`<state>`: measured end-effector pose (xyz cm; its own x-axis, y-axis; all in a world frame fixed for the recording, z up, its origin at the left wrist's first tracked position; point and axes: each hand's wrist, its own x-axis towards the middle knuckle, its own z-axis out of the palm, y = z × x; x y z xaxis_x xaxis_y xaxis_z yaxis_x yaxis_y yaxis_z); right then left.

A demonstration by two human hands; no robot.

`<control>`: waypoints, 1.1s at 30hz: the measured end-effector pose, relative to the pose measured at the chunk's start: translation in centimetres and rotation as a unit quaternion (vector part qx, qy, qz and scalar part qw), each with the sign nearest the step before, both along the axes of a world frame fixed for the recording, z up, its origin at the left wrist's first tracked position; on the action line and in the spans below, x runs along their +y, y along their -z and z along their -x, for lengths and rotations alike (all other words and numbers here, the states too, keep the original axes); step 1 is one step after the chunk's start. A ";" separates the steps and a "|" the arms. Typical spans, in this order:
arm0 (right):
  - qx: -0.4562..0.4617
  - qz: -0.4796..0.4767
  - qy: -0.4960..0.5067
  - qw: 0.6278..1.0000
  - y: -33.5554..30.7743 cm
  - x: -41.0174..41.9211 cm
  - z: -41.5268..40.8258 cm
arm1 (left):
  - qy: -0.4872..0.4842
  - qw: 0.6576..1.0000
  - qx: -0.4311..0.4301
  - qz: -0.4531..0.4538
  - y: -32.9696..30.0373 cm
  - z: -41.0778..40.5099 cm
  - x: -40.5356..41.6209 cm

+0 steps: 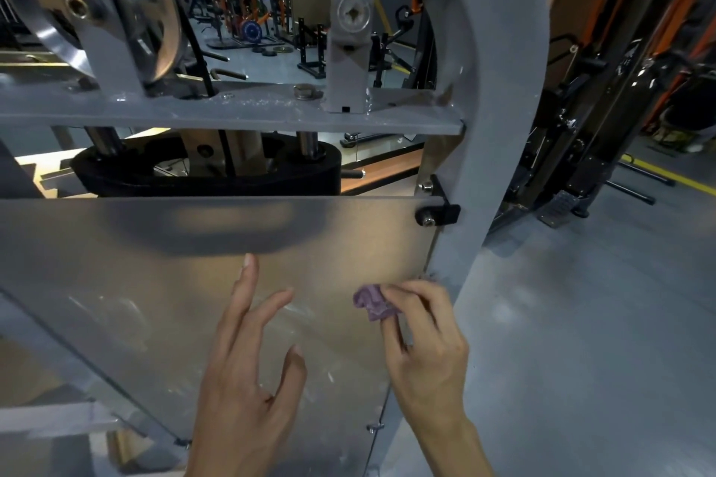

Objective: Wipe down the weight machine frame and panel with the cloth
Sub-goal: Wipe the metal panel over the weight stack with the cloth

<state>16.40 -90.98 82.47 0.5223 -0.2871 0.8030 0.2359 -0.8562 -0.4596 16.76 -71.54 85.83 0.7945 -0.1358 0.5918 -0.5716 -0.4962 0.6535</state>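
R hand (pixel 422 337) pinches a small bunched purple cloth (pixel 374 302) w/ curled fingers, holding it against the panel (pixel 155 283) near its right edge, just beside the grey frame (pixel 499 128) upright. L hand (pixel 248 364) is spread wide, fingers straight, over the panel's middle, left of the cloth; can't tell if fingertips touch the surface. Panel looks smeared w/ streaks btwn the hands. Above the panel: a crossbar (pixel 232 116), a pulley (pixel 128 8) top left, black weight stack (pixel 209 174) behind. Black bracket (pixel 439 211) bolts the panel's top right corner to the frame.
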 end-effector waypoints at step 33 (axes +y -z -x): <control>0.118 0.052 -0.017 0.991 3.6 1.5 -0.2 | 0.006 0.999 0.035 0.000 -0.8 0.5 1.2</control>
